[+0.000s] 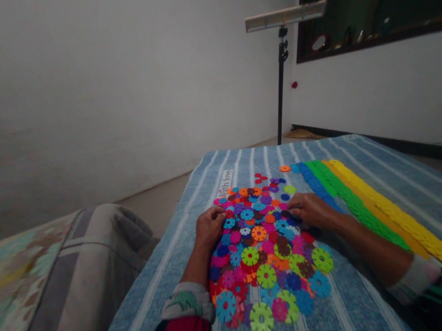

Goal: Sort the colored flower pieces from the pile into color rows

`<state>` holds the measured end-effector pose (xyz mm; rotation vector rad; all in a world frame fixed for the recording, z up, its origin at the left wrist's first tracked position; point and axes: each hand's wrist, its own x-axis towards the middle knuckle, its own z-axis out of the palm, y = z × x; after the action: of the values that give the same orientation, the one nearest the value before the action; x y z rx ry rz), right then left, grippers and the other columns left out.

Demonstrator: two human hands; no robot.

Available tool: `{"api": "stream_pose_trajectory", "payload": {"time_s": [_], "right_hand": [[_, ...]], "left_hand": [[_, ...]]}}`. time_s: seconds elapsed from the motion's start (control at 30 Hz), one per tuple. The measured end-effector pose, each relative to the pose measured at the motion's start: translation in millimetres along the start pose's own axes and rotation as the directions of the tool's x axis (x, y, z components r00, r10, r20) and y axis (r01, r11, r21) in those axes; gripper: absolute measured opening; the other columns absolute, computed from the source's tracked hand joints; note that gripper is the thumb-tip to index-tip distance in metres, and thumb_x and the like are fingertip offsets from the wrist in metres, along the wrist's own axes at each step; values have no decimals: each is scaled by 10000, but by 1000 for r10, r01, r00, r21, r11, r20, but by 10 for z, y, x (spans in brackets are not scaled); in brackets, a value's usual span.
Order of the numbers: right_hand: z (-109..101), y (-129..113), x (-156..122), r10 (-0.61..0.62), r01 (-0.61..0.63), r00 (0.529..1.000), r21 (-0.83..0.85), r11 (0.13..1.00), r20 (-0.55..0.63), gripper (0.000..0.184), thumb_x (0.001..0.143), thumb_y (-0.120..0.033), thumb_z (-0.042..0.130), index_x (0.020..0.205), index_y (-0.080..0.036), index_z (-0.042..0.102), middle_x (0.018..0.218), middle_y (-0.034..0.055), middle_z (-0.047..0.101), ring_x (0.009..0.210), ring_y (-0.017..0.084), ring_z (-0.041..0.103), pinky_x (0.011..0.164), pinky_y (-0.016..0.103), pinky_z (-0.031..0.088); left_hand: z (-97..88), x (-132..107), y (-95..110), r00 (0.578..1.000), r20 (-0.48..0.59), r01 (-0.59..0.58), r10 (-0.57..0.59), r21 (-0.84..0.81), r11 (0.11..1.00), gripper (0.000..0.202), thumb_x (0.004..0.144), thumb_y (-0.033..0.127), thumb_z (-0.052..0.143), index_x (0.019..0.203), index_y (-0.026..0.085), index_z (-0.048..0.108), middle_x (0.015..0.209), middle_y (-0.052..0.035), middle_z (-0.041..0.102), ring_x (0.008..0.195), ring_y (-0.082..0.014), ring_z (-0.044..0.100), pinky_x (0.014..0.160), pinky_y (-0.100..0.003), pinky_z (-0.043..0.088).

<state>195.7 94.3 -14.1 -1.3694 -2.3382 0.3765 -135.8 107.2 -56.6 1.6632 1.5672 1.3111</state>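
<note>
A spread heap of notched plastic snowflake discs (259, 233) in many colours lies between my hands. My left hand (209, 226) rests at the heap's left edge, its fingers closed together near a red and a blue disc. At the opposite edge is my right hand (308, 209), fingers bent and pressed together beside a magenta disc (283, 207). What either set of fingertips holds, if anything, is too small to make out. To the right, discs are laid in long overlapping rows: blue (316, 187), green (348, 204), orange (375, 213) and yellow (408, 221).
A blue striped cloth (173, 286) covers the table. At the rows' far end lies a single orange disc (285, 168). A lamp on a black stand (281, 82) rises behind the table. Draped grey fabric (104, 253) is on the left.
</note>
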Motion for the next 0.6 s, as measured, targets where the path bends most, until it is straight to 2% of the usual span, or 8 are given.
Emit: {"api": "stream_pose_trajectory", "payload": {"time_s": [0.13,0.27,0.4,0.6], "right_hand": [[-19,-84,-58,-29,31,997,-21,999,74,203,826,-197,543,808,-199,745,875,56,691,839,186,632,753,272,433],[27,-152,-133,-123,128,981,-22,992,152,152,804,-254,617,857,-203,750,968,68,692,972,219,617,847,292,433],[81,-212,-195,-140,159,975,-102,982,171,218,764,-273,684,961,-208,751,1120,104,664,1098,276,584,923,339,426],[80,-258,-215,-178,208,963,-141,968,203,91,786,-237,672,842,-196,732,1068,93,654,1076,250,586,912,318,424]], "left_hand": [[3,-9,40,1000,-5,3,-3,-18,1000,242,658,393,622,738,176,692,651,11,661,618,-160,583,596,-257,452],[2,-11,67,1000,-13,5,-5,-9,1000,235,651,384,622,729,174,693,652,8,664,627,-163,588,607,-259,452],[5,-5,50,1000,-18,0,0,10,1000,237,645,384,616,726,175,693,659,4,665,644,-168,592,632,-265,457],[7,-21,61,1000,-14,-6,6,6,1000,265,657,394,615,761,166,700,686,-5,673,665,-173,593,627,-264,457]]}}
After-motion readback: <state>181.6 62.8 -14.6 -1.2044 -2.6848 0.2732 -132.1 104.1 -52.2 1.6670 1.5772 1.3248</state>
